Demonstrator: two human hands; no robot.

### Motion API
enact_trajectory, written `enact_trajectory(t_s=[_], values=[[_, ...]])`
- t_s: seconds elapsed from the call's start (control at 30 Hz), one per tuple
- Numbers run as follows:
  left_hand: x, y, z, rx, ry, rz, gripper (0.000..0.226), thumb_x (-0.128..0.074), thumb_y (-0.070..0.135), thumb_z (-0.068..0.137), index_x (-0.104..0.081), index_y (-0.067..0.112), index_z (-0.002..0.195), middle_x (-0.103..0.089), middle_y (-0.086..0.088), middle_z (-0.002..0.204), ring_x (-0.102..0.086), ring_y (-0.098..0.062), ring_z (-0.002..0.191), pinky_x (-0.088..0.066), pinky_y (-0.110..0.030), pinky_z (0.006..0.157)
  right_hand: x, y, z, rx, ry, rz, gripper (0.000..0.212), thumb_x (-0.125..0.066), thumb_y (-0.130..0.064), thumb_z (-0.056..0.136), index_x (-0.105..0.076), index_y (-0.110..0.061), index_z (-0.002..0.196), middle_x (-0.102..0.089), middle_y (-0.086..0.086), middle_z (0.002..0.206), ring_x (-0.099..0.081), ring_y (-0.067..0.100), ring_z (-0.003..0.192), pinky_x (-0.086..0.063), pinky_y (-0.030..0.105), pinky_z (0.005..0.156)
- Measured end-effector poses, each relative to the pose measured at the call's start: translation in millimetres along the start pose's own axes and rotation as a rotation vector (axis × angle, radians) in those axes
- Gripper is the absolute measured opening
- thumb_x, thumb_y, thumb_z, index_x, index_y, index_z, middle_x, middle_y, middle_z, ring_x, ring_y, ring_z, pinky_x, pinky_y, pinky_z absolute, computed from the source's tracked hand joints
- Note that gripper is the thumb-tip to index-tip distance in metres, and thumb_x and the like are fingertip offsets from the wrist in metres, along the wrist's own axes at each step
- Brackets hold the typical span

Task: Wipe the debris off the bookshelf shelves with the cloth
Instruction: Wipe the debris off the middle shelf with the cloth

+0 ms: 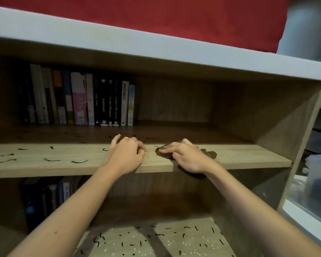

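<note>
A wooden bookshelf fills the view. Its middle shelf (239, 156) carries several thin dark strands of debris (78, 161) on its left half. A brown cloth (208, 153) lies on the shelf's front part under my right hand (185, 156), whose fingers press flat on it; part of the cloth hangs over the shelf's front edge. My left hand (127, 154) rests on the shelf just left of the cloth, fingers curled, holding nothing I can see. The lower shelf (156, 240) is strewn with several dark strands and pale specks.
A row of upright books (82, 101) stands at the back left of the middle shelf. More books (48, 197) stand on the lower shelf's left. A red cloth (156, 17) covers the top. A clear plastic container (317, 186) sits to the right.
</note>
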State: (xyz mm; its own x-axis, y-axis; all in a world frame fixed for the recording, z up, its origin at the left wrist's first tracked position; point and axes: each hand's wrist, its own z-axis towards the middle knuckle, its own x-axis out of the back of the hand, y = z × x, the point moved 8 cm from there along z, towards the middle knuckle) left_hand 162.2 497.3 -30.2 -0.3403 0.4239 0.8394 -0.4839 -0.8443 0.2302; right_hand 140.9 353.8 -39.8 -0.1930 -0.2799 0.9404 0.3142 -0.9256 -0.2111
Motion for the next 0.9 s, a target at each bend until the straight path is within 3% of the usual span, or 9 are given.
enact_trajectory(t_s=[0.1, 0.2, 0.27, 0.37, 0.53, 0.63, 0.73, 0.83, 0.9], values=[[4.0, -2.5, 0.1, 0.016, 0.031, -0.05, 0.028, -0.041, 0.017, 0.092, -0.067, 0.026, 0.1, -0.061, 0.006, 0.116, -0.049, -0.011, 0.116, -0.005, -0.034, 0.114, 5.7, -44.3, -37.6, 0.119, 0.053, 0.013, 0.043, -0.032, -0.012, 0.097, -0.053, -0.034, 0.128, -0.049, -0.014, 0.134, -0.037, 0.005, 0.101, -0.033, 0.029, 0.098], [3.9, -4.9, -1.6, 0.02, 0.021, -0.071, 0.028, -0.041, 0.017, 0.092, -0.067, 0.026, 0.099, -0.061, 0.006, 0.118, -0.049, -0.012, 0.117, -0.006, -0.035, 0.115, 26.1, -29.7, -32.3, 0.07, 0.107, 0.219, 0.043, -0.034, -0.004, 0.094, -0.059, -0.026, 0.123, -0.055, -0.013, 0.119, -0.044, -0.003, 0.105, -0.03, 0.007, 0.096], [3.6, -5.5, -1.6, 0.02, 0.008, -0.065, 0.028, -0.041, 0.017, 0.093, -0.067, 0.026, 0.099, -0.061, 0.006, 0.119, -0.048, -0.011, 0.118, -0.005, -0.036, 0.115, 36.9, 0.9, -8.0, -0.041, 0.202, 0.172, 0.045, -0.034, -0.006, 0.093, -0.058, -0.029, 0.123, -0.056, -0.007, 0.122, -0.046, 0.01, 0.116, -0.034, 0.023, 0.104], [3.4, -5.8, -1.5, 0.022, -0.011, -0.07, 0.027, -0.041, 0.018, 0.093, -0.066, 0.026, 0.1, -0.062, 0.006, 0.118, -0.047, -0.01, 0.12, -0.003, -0.037, 0.115, 11.6, 11.5, 13.0, -0.151, 0.114, 0.051, 0.042, -0.035, -0.012, 0.093, -0.056, -0.029, 0.126, -0.053, 0.005, 0.131, -0.041, 0.025, 0.125, -0.035, 0.047, 0.104], [-2.0, -6.0, 2.6, -0.033, -0.13, 0.061, 0.031, -0.04, 0.033, 0.095, -0.06, 0.026, 0.118, -0.055, 0.007, 0.13, -0.042, -0.008, 0.127, 0.001, -0.038, 0.116, 1.7, -8.4, 16.7, -0.027, -0.059, 0.168, 0.038, -0.036, -0.019, 0.095, -0.059, -0.031, 0.123, -0.064, 0.006, 0.115, -0.058, 0.018, 0.096, -0.049, 0.03, 0.079], [-8.9, -4.4, 3.5, -0.058, -0.201, 0.1, 0.042, -0.035, 0.038, 0.096, -0.049, 0.023, 0.133, -0.043, 0.004, 0.142, -0.036, -0.01, 0.132, -0.002, -0.035, 0.116, 0.6, 37.2, 50.2, -0.251, -0.127, -0.001, 0.041, -0.03, -0.026, 0.096, -0.05, -0.027, 0.132, -0.051, 0.012, 0.133, -0.041, 0.029, 0.123, -0.036, 0.04, 0.102], [-13.3, -7.2, 4.3, -0.022, -0.212, 0.054, 0.044, -0.033, 0.04, 0.095, -0.046, 0.025, 0.135, -0.042, 0.005, 0.143, -0.037, -0.01, 0.13, -0.004, -0.034, 0.116, -7.0, 44.1, 83.8, -0.322, -0.189, -0.024, 0.039, -0.03, -0.026, 0.099, -0.052, -0.012, 0.128, -0.052, 0.01, 0.131, -0.047, 0.029, 0.118, -0.036, 0.039, 0.103], [-13.3, -8.8, 5.1, -0.014, -0.189, 0.059, 0.045, -0.035, 0.043, 0.094, -0.049, 0.027, 0.133, -0.043, 0.007, 0.143, -0.037, -0.008, 0.13, -0.001, -0.035, 0.116, -19.1, 32.8, 117.2, -0.257, -0.196, -0.007, 0.036, -0.034, -0.033, 0.098, -0.055, -0.022, 0.125, -0.055, 0.003, 0.128, -0.053, 0.023, 0.112, -0.042, 0.04, 0.1], [-12.8, -10.9, 6.0, -0.01, -0.18, 0.068, 0.045, -0.034, 0.044, 0.093, -0.05, 0.029, 0.133, -0.044, 0.008, 0.143, -0.038, -0.007, 0.131, 0.001, -0.036, 0.117, -25.8, 16.8, 123.8, -0.163, -0.201, 0.025, 0.036, -0.036, -0.022, 0.097, -0.054, -0.026, 0.128, -0.053, 0.001, 0.132, -0.051, 0.023, 0.116, -0.041, 0.038, 0.101]])
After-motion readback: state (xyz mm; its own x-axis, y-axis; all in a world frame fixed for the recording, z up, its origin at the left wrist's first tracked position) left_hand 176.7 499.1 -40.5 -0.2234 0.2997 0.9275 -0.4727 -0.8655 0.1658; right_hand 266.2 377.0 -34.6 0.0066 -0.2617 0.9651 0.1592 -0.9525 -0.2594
